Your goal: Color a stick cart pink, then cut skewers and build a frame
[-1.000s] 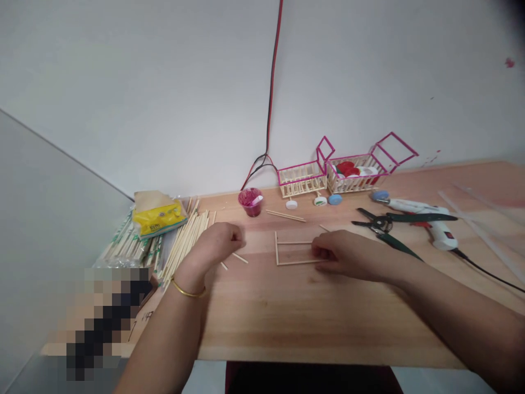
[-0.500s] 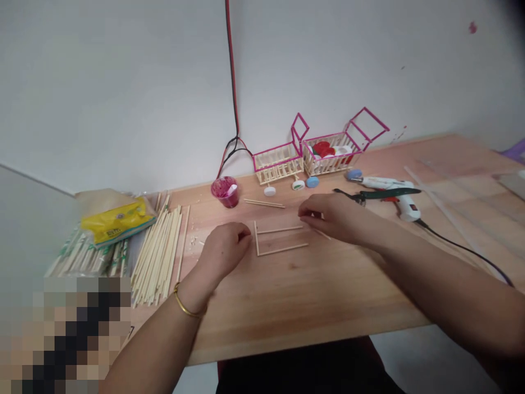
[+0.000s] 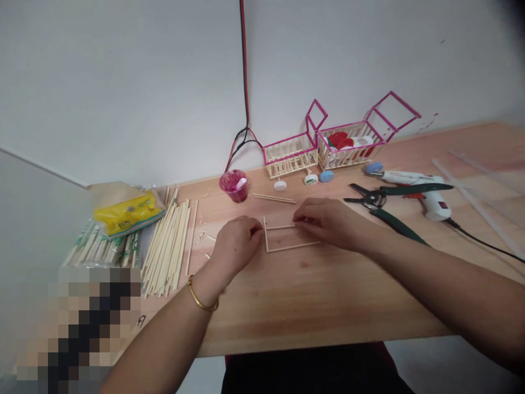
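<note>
Three thin wooden sticks form an open frame (image 3: pixel 266 235) flat on the wooden table (image 3: pixel 287 306). My left hand (image 3: pixel 241 241), with a gold bangle at the wrist, is closed just left of the frame's short stick; whatever its fingertips hold, if anything, is too small to make out. My right hand (image 3: pixel 324 221) has its thumb and fingers pinched together at the right end of the upper long stick (image 3: pixel 281 226). That hand covers the right side of the frame, so its grip is partly hidden. Two loose sticks (image 3: pixel 274 198) lie behind the frame.
Behind stand a pink cup (image 3: pixel 233 186) and two stick carts (image 3: pixel 291 156) (image 3: pixel 350 145) with pink rims. Pliers (image 3: pixel 381 200) and a glue gun (image 3: pixel 437 202) with its cable lie right. A stick pile (image 3: pixel 168 246) and a yellow packet (image 3: pixel 127 213) are left.
My right hand has moved left over the frame's right side, and its fingers have come together. The pliers are now uncovered. The view has shifted slightly.
</note>
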Demonstrator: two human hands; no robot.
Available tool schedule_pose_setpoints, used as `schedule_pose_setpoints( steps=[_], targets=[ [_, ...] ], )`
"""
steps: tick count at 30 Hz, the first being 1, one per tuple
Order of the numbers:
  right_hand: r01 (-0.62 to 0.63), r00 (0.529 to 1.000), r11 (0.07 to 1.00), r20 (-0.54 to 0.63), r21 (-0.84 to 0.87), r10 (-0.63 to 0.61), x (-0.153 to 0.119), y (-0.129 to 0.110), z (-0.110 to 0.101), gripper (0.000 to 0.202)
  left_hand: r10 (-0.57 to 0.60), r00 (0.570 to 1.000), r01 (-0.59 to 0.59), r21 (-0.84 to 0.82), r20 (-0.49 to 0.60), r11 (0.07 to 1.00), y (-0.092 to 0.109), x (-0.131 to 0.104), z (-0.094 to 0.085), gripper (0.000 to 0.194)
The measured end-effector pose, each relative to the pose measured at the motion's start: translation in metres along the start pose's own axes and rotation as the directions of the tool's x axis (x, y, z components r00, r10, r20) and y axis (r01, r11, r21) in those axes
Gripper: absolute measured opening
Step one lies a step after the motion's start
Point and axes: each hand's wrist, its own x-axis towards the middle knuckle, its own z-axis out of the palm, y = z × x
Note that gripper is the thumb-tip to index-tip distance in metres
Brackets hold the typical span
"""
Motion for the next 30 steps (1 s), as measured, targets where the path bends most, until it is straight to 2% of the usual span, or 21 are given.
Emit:
schedule_pose_setpoints(
  steps=[4,6,9,12,15,17,30],
  targets=[
    [-0.028,0.999,0.999,-0.025,-0.015,0.027,0.0,0.003,-0.007,0.017,0.078,0.995,-0.08,-0.03,-0.057,0.996,-0.002,0.0,0.001,0.02],
    [-0.088,0.995,0.996,-0.045,-0.031,0.087,-0.002,0.005,-0.016,0.017,0.091,0.995,-0.092,-0.024,-0.039,0.996,-0.004,0.0,0.0,0.02],
    [-0.186,0.983,0.98,-0.008,-0.078,0.186,-0.008,0.006,-0.032,0.016,0.072,0.995,-0.072,-0.001,0.062,0.997,-0.006,-0.001,-0.003,0.016],
    [-0.18,0.97,0.977,0.147,-0.116,0.196,-0.013,0.001,-0.041,0.015,0.046,0.98,-0.043,-0.021,0.194,0.999,-0.008,-0.001,-0.009,0.015],
    [-0.13,0.949,0.986,0.277,-0.1,0.153,-0.017,-0.007,-0.04,0.014,0.047,0.949,-0.029,-0.064,0.313,0.998,-0.007,-0.003,-0.015,0.015],
    [-0.122,0.936,0.988,0.321,-0.097,0.147,-0.018,-0.01,-0.036,0.015,0.054,0.937,-0.029,-0.078,0.344,0.997,-0.007,-0.004,-0.017,0.016],
    [-0.082,0.916,0.985,0.378,-0.154,0.135,-0.017,-0.007,-0.024,0.017,0.081,0.939,-0.068,-0.05,0.334,0.996,-0.002,-0.005,-0.012,0.012]
  ],
)
